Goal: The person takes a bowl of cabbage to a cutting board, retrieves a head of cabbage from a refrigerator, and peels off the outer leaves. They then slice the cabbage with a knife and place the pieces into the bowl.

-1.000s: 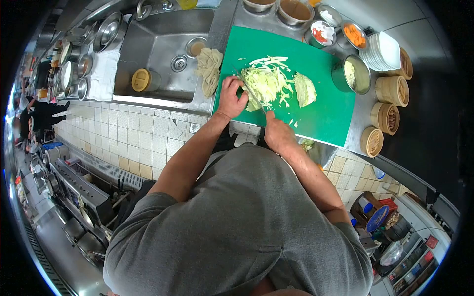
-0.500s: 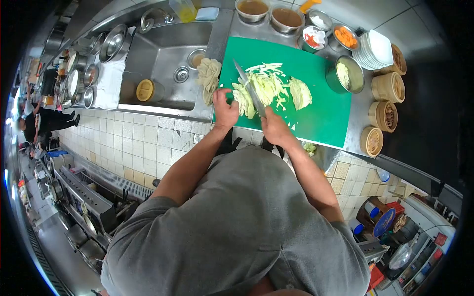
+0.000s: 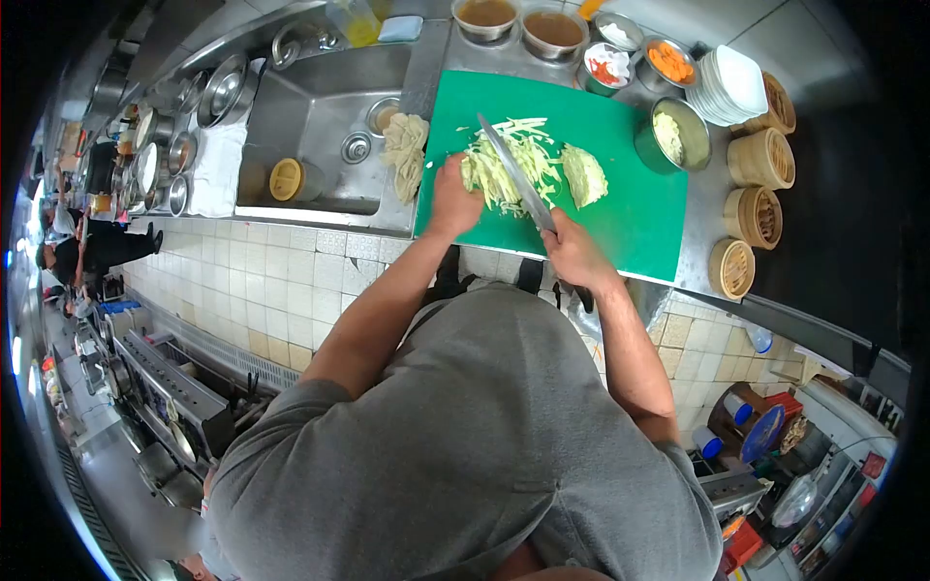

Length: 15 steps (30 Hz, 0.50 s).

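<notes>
A long kitchen knife (image 3: 521, 176) is in my right hand (image 3: 578, 254), its blade slanting up and left across a pile of shredded cabbage (image 3: 499, 167). My left hand (image 3: 455, 201) is closed against the left side of that pile, fingers curled at the shreds; its fingertips are partly hidden. Right of the blade lies an uncut cabbage piece (image 3: 584, 176). All of it rests on a green cutting board (image 3: 630, 232). At the board's upper right stands a metal pot (image 3: 696, 136) with pale cabbage inside.
Left of the board is a steel sink (image 3: 329, 116), with a crumpled cloth (image 3: 404, 150) on its edge. Behind the board stand bowls of brown liquid (image 3: 554, 32) and a bowl of carrot slices (image 3: 668, 63). Stacked white plates (image 3: 728, 82) and bamboo steamers (image 3: 760, 160) line the right. A person (image 3: 92, 252) stands far left.
My left hand has turned and come up against the cabbage pile. My right hand has shifted right with the knife. The uncut piece sits slightly left and higher.
</notes>
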{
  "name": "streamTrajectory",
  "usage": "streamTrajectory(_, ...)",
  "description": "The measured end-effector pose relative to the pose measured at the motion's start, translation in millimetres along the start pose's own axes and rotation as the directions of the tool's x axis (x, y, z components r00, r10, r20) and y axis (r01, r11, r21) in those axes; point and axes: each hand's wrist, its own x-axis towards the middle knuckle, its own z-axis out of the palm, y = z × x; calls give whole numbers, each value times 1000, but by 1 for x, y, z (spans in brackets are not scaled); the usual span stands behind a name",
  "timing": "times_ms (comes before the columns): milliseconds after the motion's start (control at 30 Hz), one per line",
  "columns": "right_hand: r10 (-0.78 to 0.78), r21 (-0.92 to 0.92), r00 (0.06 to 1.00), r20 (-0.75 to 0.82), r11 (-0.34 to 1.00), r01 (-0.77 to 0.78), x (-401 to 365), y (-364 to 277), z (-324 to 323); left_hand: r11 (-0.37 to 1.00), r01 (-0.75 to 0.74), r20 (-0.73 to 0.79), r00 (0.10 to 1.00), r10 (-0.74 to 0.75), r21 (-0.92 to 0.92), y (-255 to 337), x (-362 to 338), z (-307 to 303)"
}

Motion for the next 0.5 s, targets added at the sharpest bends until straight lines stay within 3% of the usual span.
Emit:
streamTrajectory(67, 1, -51, 1000, -7, 999, -2, -4, 5, -1, 931, 177, 149, 980, -136, -320, 2, 1, -14)
streamTrajectory(100, 1, -45, 1000, -8, 999, -2, -6, 5, -2, 932, 178, 150, 979, -136, -315, -3, 2, -13)
streamTrajectory(167, 10, -129, 1000, -12, 992, -11, -10, 5, -8, 678, 338, 238, 941, -240, -653, -14, 9, -7)
streamTrajectory(200, 10, -126, 1000, -12, 992, -12, -11, 4, -12, 478, 375, 292, 926, -240, -794, -19, 11, -6)
streamTrajectory(233, 16, -137, 1000, -5, 990, -16, -12, 2, -17, 479, 376, 293, 925, -242, -793, -24, 11, -7)
streamTrajectory(300, 20, -146, 1000, 5, 989, -19, -12, 4, -20, 240, 443, 400, 893, -207, -864, -24, 12, -18)
streamTrajectory(333, 24, -120, 1000, -7, 992, -25, -12, 6, -21, 241, 443, 400, 893, -208, -863, -22, 12, -22)
streamTrajectory(400, 28, -94, 999, -18, 995, -30, -12, 7, -22, 24, 455, 440, 873, -211, -890, -18, 11, -29)
streamTrajectory(500, 33, -74, 999, -31, 997, -35, -14, 9, -26, 12, 459, 444, 865, -234, -888, -19, 11, -32)
